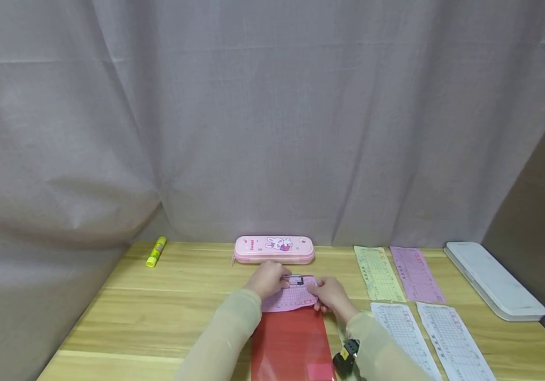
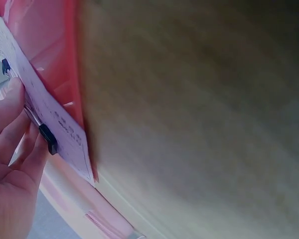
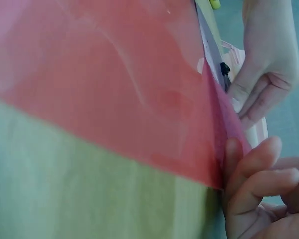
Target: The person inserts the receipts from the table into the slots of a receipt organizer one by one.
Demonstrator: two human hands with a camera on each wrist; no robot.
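A red translucent folder [image 1: 291, 338] lies lengthwise on the table, a thin metal clip [image 2: 36, 118] with black ends at its far end. Over that end is a pink printed slip of paper [image 1: 287, 302], its near edge lifted and curving above the folder. My left hand [image 1: 267, 280] pinches the clip at the slip's upper left, thumb on one side and fingers on the other. The slip's right edge is pinched by my right hand [image 1: 332, 296], thumb on top. In the right wrist view, the right fingers [image 3: 254, 169] are at the folder's corner.
Behind the folder stands a pink pencil case [image 1: 274, 250]. A yellow glue stick [image 1: 156, 251] lies at the far left. To the right are a yellow slip [image 1: 379, 273], another pink slip [image 1: 417, 274], two white slips [image 1: 453, 338] and a white flat case [image 1: 495, 280].
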